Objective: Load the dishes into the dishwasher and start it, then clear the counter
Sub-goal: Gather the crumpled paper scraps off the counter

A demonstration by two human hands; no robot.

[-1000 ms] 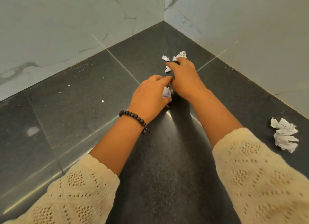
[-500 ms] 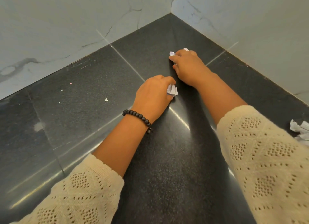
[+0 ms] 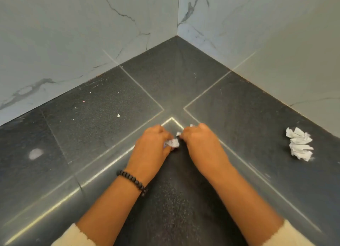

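1. Hands met over the dark granite counter (image 3: 103,106), in front of the corner where two marble-patterned walls (image 3: 73,34) joined.
2. The left hand (image 3: 150,146), with a black beaded bracelet (image 3: 132,181) at the wrist, had its fingers curled round a small crumpled paper scrap (image 3: 172,142), which showed white at the fingertips.
3. The right hand (image 3: 200,144) was curled too, its fingertips pinching a tiny white scrap (image 3: 178,134) just beside the left hand's piece (more paper peeked out behind its knuckles).
4. A larger wad of crumpled paper (image 3: 299,146) lay on the counter well apart to the right, near the right wall.
5. A tiny white fleck (image 3: 118,115) sat on the counter to the left of the hands, and a pale smudge (image 3: 36,153) lay farther left.
6. Cream knit sleeves (image 3: 73,236) showed at the bottom edge.
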